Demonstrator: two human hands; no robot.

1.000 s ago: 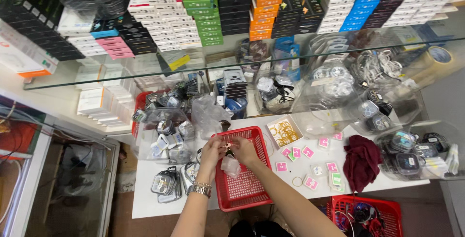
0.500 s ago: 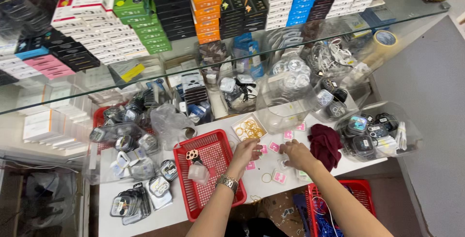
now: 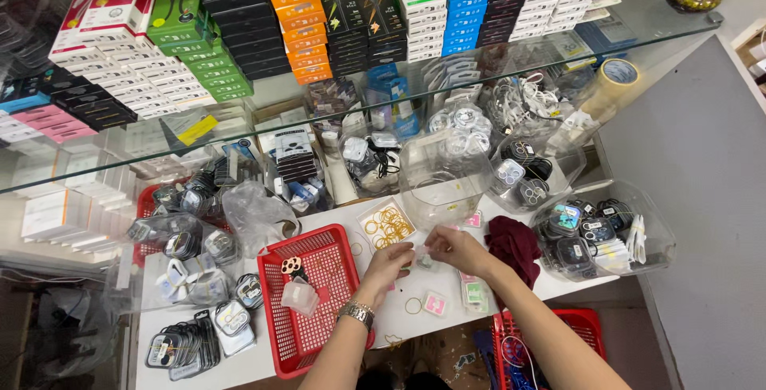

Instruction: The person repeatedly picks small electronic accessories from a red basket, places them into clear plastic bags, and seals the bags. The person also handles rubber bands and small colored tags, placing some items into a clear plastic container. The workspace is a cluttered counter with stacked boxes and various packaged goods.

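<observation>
Our left hand [image 3: 388, 262] and right hand [image 3: 456, 248] meet over the white table [image 3: 239, 366], both pinching a small clear packet [image 3: 425, 261] just right of the red basket [image 3: 275, 274]. We could drop it among the loose pink packets [image 3: 435, 304], since our grip looks light

The mesh basket [image 3: 335, 278] was bright red, the crumpled cloth [image 3: 511, 245] dark maroon. Small packets [image 3: 435, 304] on the white counter [image 3: 199, 370] showed pink squares; the loose rings [image 3: 385, 224] were yellow-gold.

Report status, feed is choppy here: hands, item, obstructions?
Left hand and right hand pinching one small clear packet over white counter. Red basket left, maroon cloth right.
</observation>
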